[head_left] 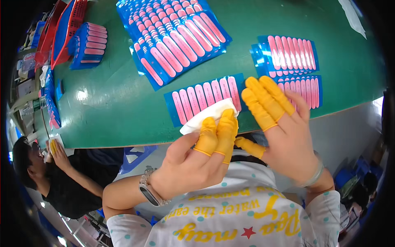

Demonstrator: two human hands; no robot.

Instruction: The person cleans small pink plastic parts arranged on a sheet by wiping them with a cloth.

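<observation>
The left hand (195, 158) has its yellow-covered fingers curled around a white cloth (207, 119), which overlaps the near edge of a blue sheet of pink strips (202, 96) on the green table (115, 111). The right hand (284, 127), fingers extended and holding nothing, is just right of that sheet; whether it touches the small stack (306, 90) beside it, I cannot tell. A larger pile (177, 45) lies beyond.

Red basket (78, 19) on green table (111, 109)
</observation>
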